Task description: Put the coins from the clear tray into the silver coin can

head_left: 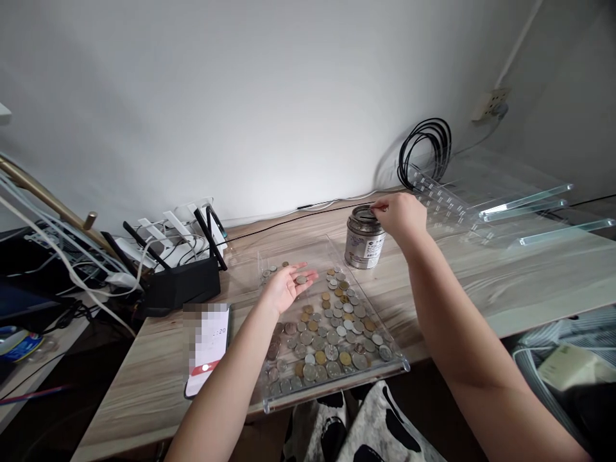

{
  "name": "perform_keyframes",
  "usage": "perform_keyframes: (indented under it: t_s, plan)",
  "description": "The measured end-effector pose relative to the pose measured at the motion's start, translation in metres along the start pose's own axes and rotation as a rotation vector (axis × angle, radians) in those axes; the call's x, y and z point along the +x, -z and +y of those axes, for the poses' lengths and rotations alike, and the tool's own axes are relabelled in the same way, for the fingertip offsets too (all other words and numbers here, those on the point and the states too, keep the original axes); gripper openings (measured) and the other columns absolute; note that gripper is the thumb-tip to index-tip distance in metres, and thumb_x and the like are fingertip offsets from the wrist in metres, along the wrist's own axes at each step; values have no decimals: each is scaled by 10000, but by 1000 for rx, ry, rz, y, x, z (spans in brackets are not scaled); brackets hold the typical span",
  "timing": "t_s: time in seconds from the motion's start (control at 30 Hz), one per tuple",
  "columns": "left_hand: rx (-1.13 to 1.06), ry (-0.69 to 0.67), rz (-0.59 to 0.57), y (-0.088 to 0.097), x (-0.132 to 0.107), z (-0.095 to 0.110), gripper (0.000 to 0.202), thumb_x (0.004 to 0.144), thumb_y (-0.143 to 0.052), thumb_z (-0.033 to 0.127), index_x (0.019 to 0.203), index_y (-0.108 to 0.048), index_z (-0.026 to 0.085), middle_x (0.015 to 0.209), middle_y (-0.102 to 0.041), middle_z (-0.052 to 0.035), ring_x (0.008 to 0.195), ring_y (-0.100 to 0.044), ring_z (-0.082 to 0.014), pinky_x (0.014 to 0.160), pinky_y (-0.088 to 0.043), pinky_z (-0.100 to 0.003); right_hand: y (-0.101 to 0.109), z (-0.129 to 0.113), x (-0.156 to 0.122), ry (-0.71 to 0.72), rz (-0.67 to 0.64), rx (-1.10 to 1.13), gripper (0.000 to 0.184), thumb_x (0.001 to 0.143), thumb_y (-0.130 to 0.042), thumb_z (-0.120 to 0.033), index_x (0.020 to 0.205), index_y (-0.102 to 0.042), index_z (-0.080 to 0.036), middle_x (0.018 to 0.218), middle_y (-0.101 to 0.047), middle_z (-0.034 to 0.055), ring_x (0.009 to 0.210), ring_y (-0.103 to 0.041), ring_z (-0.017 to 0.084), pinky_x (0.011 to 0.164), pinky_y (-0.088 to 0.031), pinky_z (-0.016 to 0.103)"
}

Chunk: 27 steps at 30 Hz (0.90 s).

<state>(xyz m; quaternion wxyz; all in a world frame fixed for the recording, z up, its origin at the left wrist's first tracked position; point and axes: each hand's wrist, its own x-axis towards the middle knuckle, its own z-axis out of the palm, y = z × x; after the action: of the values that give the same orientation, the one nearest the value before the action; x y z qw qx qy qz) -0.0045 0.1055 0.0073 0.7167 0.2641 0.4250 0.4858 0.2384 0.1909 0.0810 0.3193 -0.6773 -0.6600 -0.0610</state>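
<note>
My left hand (pixel 285 287) is palm up over a clear plastic tray (pixel 332 247), holding a coin (pixel 301 280) on its outstretched fingers. Beneath and around it, many silver and brass-coloured coins (pixel 332 337) lie spread on the tray, with a few more behind the hand. A round metal tin (pixel 364 247) with a printed label stands upright just beyond the tray's right side. My right hand (pixel 403 215) is at the tin's top rim, thumb and fingertips pinched together. What that pinch holds is too small and covered to make out.
A phone (pixel 212 346) lies left of the tray, near a black router (pixel 180 285) with raised antennas and tangled white cables. A coil of black cable (pixel 426 151) leans on the wall at the back right. Clear plastic shelf pieces (pixel 510 205) lie on the wooden desk's right side.
</note>
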Motion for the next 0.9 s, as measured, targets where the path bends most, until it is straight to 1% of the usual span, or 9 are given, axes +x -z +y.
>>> perform_keyframes:
  t_s: [0.2, 0.3, 0.4, 0.43, 0.53, 0.63, 0.7, 0.77, 0.9]
  plan:
    - [-68, 23, -30, 3, 3, 0, 400, 867, -232, 337, 946, -521, 72, 917, -622, -191, 910, -600, -232, 779, -465, -344, -5, -2, 4, 37, -119, -53, 228, 676, -514, -277, 812, -690, -228, 790, -646, 49, 782, -559, 200, 628, -416, 273]
    - [-112, 12, -20, 2, 2, 1, 450, 861, -224, 393, 952, -519, 66, 927, -612, -208, 921, -593, -245, 788, -453, -353, -1, -8, -6, 82, -3, -18, 267, 721, -489, -288, 900, -671, -210, 844, -636, 66, 850, -535, 214, 680, -416, 294]
    - [-182, -14, -24, 2, 1, 2, 495, 847, -225, 443, 939, -528, 63, 898, -614, -208, 900, -595, -258, 773, -451, -365, -4, -26, -31, 281, 90, 114, 291, 785, -436, -275, 979, -636, -191, 934, -616, 76, 893, -514, 198, 725, -402, 287]
    - [-208, -21, -37, 2, 1, 2, 509, 841, -229, 460, 926, -536, 63, 870, -618, -200, 869, -603, -254, 758, -455, -363, -8, -36, -41, 399, 24, 169, 278, 793, -435, -277, 967, -637, -196, 938, -615, 68, 872, -520, 183, 712, -401, 272]
    - [-259, -28, -79, 5, 2, 3, 532, 822, -255, 502, 879, -563, 72, 733, -618, -144, 680, -611, -206, 648, -472, -325, -28, -65, -73, 782, -334, 280, 210, 775, -483, -288, 877, -655, -223, 891, -625, 27, 772, -541, 144, 629, -387, 227]
    - [-262, -22, -79, 7, 2, 4, 531, 807, -278, 527, 828, -582, 92, 614, -585, -92, 535, -564, -164, 534, -452, -285, -45, -84, -92, 937, -482, 261, 183, 766, -487, -248, 832, -657, -225, 858, -629, 17, 721, -545, 137, 577, -359, 223]
    - [-249, -24, -99, 4, -1, 4, 519, 803, -287, 532, 816, -584, 106, 623, -585, -89, 571, -573, -169, 569, -459, -294, -45, -85, -92, 920, -472, 225, 210, 779, -449, -216, 823, -655, -225, 816, -632, 15, 687, -540, 132, 557, -349, 225]
    - [-207, -42, -147, 0, -4, 4, 482, 804, -313, 519, 864, -580, 122, 731, -614, -106, 706, -598, -189, 672, -463, -326, -34, -79, -81, 813, -385, 198, 252, 797, -404, -210, 828, -652, -234, 791, -635, 10, 677, -535, 127, 562, -356, 223]
    - [56, -88, -176, -6, -8, 1, 353, 804, -413, 415, 996, -559, 157, 992, -605, -118, 920, -568, -212, 745, -442, -337, -1, -47, -31, 326, -87, 64, 254, 779, -427, -296, 885, -652, -245, 847, -643, 20, 747, -551, 157, 618, -388, 244]
